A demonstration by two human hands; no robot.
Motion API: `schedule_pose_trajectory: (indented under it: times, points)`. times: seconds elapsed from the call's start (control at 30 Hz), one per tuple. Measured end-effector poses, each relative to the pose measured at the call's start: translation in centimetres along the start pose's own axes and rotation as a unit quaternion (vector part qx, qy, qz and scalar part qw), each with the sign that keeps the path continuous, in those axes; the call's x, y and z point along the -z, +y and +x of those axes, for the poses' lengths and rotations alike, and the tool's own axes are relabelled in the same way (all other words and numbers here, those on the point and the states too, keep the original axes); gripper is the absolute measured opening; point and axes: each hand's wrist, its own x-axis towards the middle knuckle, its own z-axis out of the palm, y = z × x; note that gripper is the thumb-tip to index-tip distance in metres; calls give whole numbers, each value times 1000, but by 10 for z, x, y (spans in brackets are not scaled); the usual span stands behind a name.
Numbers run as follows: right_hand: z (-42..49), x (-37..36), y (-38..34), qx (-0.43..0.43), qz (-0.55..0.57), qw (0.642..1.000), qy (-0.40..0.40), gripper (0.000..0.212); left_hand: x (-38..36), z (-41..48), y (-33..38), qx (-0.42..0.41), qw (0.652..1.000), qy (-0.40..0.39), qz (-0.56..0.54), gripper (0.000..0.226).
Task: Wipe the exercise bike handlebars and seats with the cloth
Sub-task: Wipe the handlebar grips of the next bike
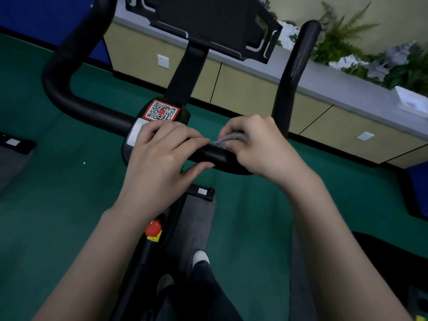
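Black handlebars (92, 110) of an exercise bike, crossbar lying under both hands, long axis running from the left hand's side to the right's and dipping a little toward the right; one end curving up and away beyond the left hand, the other rising as an upright horn just beyond the right hand; matt, rounded tubing, with a pale panel just outside the left hand's fingers. Grey, knitted-looking cloth (231, 138) bunched on top of the crossbar, clenched inside the curled fingers of the right hand (261, 147), one thin end trailing toward the left hand (159, 154); left hand released, fingers nearly straight across the bar, thumb spread below it, fingertips meeting the cloth's end. Red-bordered QR sticker (162, 111) just beyond the left hand; dark console tray (208, 22) farther off, between the two bar ends; red knob (153, 228) beside the left wrist; white-toed shoe (200, 257) between the forearms. Green floor (58, 193) beneath; beige cabinets (254, 89) with a grey top and leafy plants (347, 38) well beyond the right hand.
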Motion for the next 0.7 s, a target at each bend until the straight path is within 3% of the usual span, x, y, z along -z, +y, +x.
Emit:
schedule_pose_trajectory:
  times: [0.13,0.27,0.47,0.57,0.7]
  points:
    - [-12,13,26,29,-11,999,12,15,4,0,1,-2,1000,-14,-3,33]
    - [-33,-13,35,73,14,978,193,18,5,3,14,25,999,-25,11,36]
    - [-39,-56,41,38,157,862,481,17,-10,12,42,19,998,-52,4,37]
    - [-42,-76,20,-23,254,802,540,25,-16,14,46,42,997,-66,-21,42]
    - [-46,-93,2,-46,306,755,577,33,-21,13,44,50,996,-64,-39,41]
